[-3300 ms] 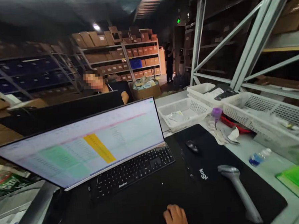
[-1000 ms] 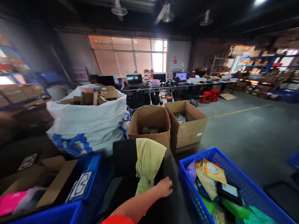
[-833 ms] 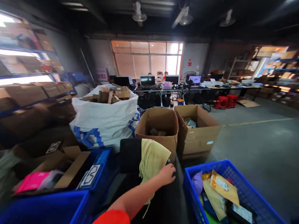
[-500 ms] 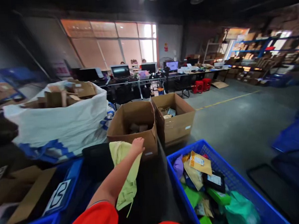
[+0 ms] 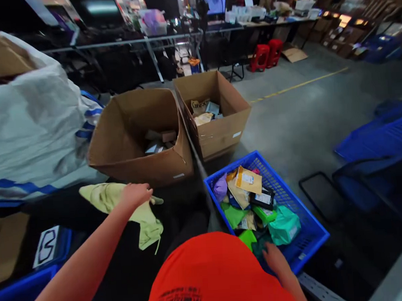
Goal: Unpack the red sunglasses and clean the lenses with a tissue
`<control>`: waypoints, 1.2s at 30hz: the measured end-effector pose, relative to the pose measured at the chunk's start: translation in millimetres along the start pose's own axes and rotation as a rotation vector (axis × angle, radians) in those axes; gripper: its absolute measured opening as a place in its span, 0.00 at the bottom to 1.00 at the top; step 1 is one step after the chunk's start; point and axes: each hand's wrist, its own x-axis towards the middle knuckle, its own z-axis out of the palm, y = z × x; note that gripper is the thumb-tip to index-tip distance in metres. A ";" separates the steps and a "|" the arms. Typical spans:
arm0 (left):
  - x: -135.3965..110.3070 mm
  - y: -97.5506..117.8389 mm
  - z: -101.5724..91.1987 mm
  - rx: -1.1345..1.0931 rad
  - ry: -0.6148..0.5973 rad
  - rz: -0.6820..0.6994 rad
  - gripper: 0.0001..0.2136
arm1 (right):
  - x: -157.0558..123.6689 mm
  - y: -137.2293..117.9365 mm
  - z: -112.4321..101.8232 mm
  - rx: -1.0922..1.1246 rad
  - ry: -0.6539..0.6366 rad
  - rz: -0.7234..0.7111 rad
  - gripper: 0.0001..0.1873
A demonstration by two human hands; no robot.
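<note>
My left hand (image 5: 135, 194) lies on a yellow-green cloth (image 5: 142, 218) draped over the back of a black chair (image 5: 126, 262), with its fingers curled over the cloth. My right hand (image 5: 275, 260) reaches down into the near end of a blue plastic basket (image 5: 311, 234), fingers stretched toward the parcels and holding nothing. The basket holds several bagged parcels, among them a teal one (image 5: 283, 225), a brown envelope (image 5: 247, 180) and a black one (image 5: 262, 198). My orange shirt (image 5: 210, 275) hides the basket's near left corner.
Two open cardboard boxes (image 5: 138, 136) (image 5: 219, 104) stand beyond the chair, each with a few items inside. A big white sack (image 5: 27, 123) fills the left. More blue crates (image 5: 375, 137) sit on the concrete floor at right. Desks with monitors and red stools (image 5: 266, 52) stand farther back.
My view has tipped downward and nearer to the boxes and basket. My left hand slid down onto the cloth on the chair. My right hand has come into view at the basket.
</note>
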 end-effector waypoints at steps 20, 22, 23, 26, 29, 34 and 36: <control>215.2 -40.9 -74.0 -0.456 -0.122 -0.034 0.23 | 391.6 -391.9 -198.8 0.030 0.106 -0.395 0.30; 255.6 -9.1 -82.0 -0.529 -0.139 0.026 0.24 | 414.9 -403.0 -216.8 0.061 0.162 -0.385 0.34; 271.9 5.1 -84.8 -0.561 -0.152 0.048 0.25 | 423.6 -408.7 -222.8 0.082 0.186 -0.380 0.35; 305.9 32.3 -89.8 -0.614 -0.173 0.090 0.25 | 446.9 -429.4 -232.2 0.144 0.232 -0.387 0.37; 327.6 38.6 -91.3 -0.627 -0.175 0.083 0.31 | 474.7 -451.6 -236.1 0.148 0.224 -0.379 0.36; 364.8 50.5 -92.8 -0.685 -0.102 -0.005 0.35 | 506.1 -471.0 -230.2 0.084 0.215 -0.352 0.26; 386.4 66.7 -97.0 -0.715 -0.046 -0.052 0.35 | 513.6 -474.4 -227.7 0.059 0.192 -0.383 0.24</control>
